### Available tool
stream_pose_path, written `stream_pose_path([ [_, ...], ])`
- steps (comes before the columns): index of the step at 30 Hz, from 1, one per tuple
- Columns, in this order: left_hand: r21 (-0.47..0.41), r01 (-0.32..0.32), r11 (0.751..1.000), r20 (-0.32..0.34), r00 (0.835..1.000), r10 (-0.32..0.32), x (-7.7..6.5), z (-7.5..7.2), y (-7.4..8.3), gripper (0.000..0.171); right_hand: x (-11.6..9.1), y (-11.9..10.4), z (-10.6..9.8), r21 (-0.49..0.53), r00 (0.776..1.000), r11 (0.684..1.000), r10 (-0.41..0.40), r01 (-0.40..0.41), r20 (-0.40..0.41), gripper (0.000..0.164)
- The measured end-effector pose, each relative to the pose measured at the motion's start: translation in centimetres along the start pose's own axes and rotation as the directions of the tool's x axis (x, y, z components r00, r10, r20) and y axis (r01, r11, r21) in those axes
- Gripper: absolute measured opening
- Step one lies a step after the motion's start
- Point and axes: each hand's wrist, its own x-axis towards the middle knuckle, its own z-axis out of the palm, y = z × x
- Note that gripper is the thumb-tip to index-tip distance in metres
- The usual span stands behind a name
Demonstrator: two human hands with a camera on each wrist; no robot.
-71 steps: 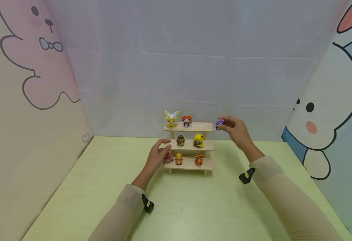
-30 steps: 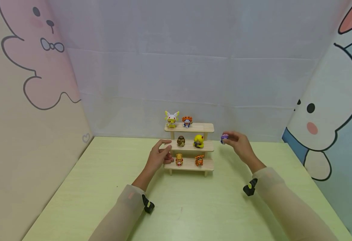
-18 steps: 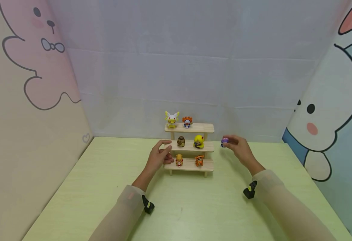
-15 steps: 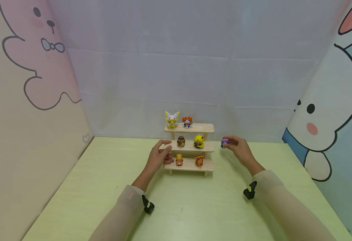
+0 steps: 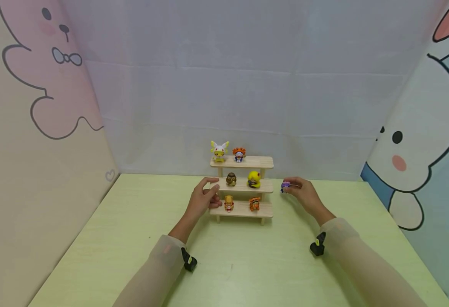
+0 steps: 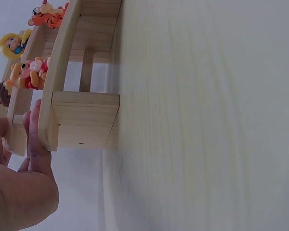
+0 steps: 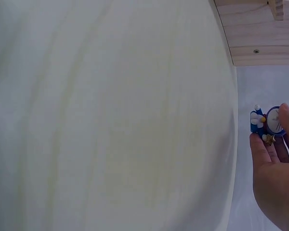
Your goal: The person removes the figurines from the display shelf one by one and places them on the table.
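A small three-tier wooden display shelf (image 5: 247, 185) stands at the table's back, with toy figurines on its tiers. My left hand (image 5: 203, 198) holds its left end, the fingers against the middle and bottom tiers; the left wrist view shows the fingers (image 6: 36, 139) at the tier ends. To the right of the shelf, my right hand (image 5: 302, 194) pinches a blue-and-white cat figurine (image 7: 265, 120) with a purple top (image 5: 285, 185), apart from the shelf and at about middle-tier height. In the right wrist view the thumb is over its face and the fingers are beneath.
On the top tier are a white-eared yellow figurine (image 5: 219, 152) and an orange-maned blue one (image 5: 238, 154). A brown owl (image 5: 231, 179) and a yellow-haired figurine (image 5: 253, 179) occupy the middle; a yellow bear (image 5: 229, 203) and an orange tiger (image 5: 254, 204), the bottom. A pale curtain (image 5: 239, 85) hangs behind.
My right hand has lowered the cat figurine from top-tier height to about middle-tier height, staying right of the shelf. My left hand has kept its place at the shelf's left end.
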Motion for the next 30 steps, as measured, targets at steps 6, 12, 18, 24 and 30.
stream_pose_path([
  [6, 0.001, 0.002, 1.000, 0.004, 1.000, -0.002, 0.1, 0.0, 0.1, 0.041, 0.1, 0.5, 0.1, -0.037, 1.000, 0.999, 0.004, -0.005, -0.006, 0.042],
  [12, 0.002, -0.008, 1.000, 0.009, 1.000, 0.008, 0.0, 0.0, 0.1, 0.044, 0.2, 0.9, 0.4, -0.135, 1.000, 0.991, 0.014, -0.017, -0.025, 0.036],
  [18, 0.005, -0.008, 1.000, 0.003, 1.000, 0.008, 0.1, 0.0, 0.0, 0.041, 0.1, 0.7, 0.5, -0.156, 0.999, 0.987, 0.023, -0.026, -0.022, 0.034],
  [24, 0.008, 0.015, 1.000, -0.005, 1.000, -0.015, 1.0, -0.2, -1.3, 0.041, 0.1, 0.8, 0.5, -0.156, 0.999, 0.987, 0.027, -0.030, -0.021, 0.033],
  [30, 0.008, 0.002, 1.000, -0.024, 1.000, -0.001, 1.7, -0.4, -2.8, 0.043, 0.2, 1.1, 0.4, -0.165, 1.000, 0.986, 0.020, -0.022, -0.015, 0.035],
])
